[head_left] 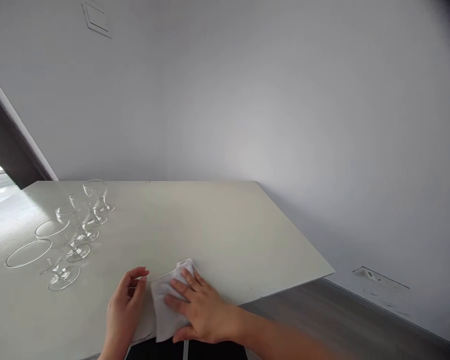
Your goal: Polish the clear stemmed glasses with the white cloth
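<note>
Right hand (200, 305) open, fingers spread flat on a folded white cloth (168, 300); even palm pressure best here, keeping the cloth from bunching. Left hand (126, 305) loosely curled, empty, just beside the cloth's edge. Cloth near the front edge of the pale cream counter (225, 235). Farther left, a row of clear stemmed glasses (75, 217), well apart from both hands.

Looking forward and down from head height, over the near edge of a white table (210, 225); frame rolled, table edges slanting; close on the left hand (125, 307) and right hand (204, 310); farther off, glass coupes (73, 235) toward the left; a pale wall (270, 100) filling the upper half.
</note>
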A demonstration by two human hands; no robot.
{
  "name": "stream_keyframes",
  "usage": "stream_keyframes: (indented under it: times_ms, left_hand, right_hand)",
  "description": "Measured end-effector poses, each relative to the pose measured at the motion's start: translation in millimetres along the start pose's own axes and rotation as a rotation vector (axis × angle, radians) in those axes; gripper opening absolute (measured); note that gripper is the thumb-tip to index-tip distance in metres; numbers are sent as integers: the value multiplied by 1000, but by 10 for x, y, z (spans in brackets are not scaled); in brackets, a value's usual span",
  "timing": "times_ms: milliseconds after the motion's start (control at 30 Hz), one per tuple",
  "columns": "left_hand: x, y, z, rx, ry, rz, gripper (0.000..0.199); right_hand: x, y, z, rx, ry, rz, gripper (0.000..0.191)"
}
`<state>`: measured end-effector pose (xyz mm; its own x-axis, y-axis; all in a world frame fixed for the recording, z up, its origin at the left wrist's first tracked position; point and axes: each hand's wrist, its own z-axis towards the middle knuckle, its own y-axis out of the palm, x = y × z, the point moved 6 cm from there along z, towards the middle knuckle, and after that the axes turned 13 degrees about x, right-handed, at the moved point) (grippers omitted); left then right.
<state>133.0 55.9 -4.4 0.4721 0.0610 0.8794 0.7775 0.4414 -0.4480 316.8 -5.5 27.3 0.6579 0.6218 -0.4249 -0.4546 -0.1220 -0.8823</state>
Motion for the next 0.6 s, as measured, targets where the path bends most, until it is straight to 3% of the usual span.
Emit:
stream_keyframes:
  times_ms: [100,267,367,467,533,600]
  left_hand:
    - [-16,-1,10,6,-7,30,33]
    - [16,3,8,-4,-23,15,30]
    - [45,8,15,-33,-24,-53,29]
    - [87,26,75,-67,-42,-127,29]
    - [136,66,174,-93,-71,-165,31]
    - [204,133,350,-102,-110,-207,34]
  right_hand:
    - [419,-141,-464,70,198,-68,66]
    - [1750,-625,-1491,326,602,-407,53]
    - [2535,-940,-1954,450,724,-542,52]
    - [3167,-1139,-1955,506,797,-610,51]
    - [3389,-1178,-1657,509,784,-622,49]
    - [3415,-1130,-1183,490,723,-600,45]
